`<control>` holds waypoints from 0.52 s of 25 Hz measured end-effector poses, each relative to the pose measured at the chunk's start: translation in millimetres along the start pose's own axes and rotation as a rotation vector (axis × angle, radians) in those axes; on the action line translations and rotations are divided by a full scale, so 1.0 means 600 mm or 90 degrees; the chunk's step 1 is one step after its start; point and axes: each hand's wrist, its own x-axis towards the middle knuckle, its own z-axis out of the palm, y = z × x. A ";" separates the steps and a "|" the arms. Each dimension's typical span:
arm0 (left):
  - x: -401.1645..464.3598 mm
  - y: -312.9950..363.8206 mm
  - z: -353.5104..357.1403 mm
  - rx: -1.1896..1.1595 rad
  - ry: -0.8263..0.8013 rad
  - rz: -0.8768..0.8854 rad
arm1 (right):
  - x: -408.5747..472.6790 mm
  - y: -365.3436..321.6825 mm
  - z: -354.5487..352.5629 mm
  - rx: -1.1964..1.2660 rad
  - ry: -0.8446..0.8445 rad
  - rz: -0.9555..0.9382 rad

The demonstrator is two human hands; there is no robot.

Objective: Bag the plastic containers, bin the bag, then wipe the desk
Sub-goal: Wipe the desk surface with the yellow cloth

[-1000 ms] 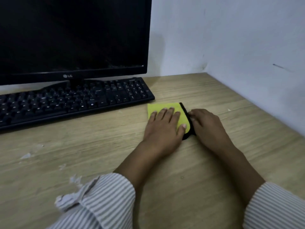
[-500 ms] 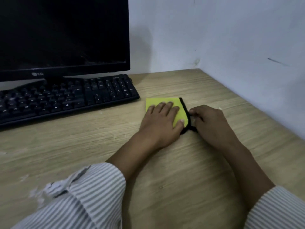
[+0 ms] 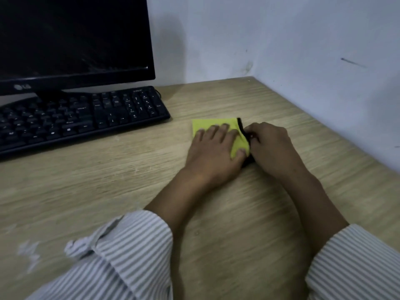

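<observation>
A folded yellow cloth [image 3: 207,125] with a black edge lies on the wooden desk [image 3: 108,180], right of the keyboard. My left hand [image 3: 214,152] lies flat on the cloth with straight fingers, pressing it down. My right hand [image 3: 270,148] is at the cloth's right side, its fingers curled and pinching the black edge. No plastic containers or bag are in view.
A black keyboard [image 3: 75,120] sits at the back left under a dark monitor [image 3: 71,40]. White walls [image 3: 303,50] close off the desk's back and right side. Pale scuffed patches [image 3: 28,252] mark the desk near its front left.
The view has shifted, so monitor and keyboard sit further left. My right hand's fingers have curled tighter onto the cloth's black edge. My left hand stays flat on the cloth.
</observation>
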 end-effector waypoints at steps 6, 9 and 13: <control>-0.110 -0.082 -0.041 0.031 -0.016 0.020 | -0.015 -0.009 0.001 0.067 0.022 -0.003; -0.088 -0.102 -0.044 0.044 -0.033 -0.065 | -0.026 -0.021 0.011 0.081 0.043 -0.004; -0.102 0.011 -0.023 0.005 -0.037 0.039 | -0.058 -0.040 0.008 0.152 0.086 0.036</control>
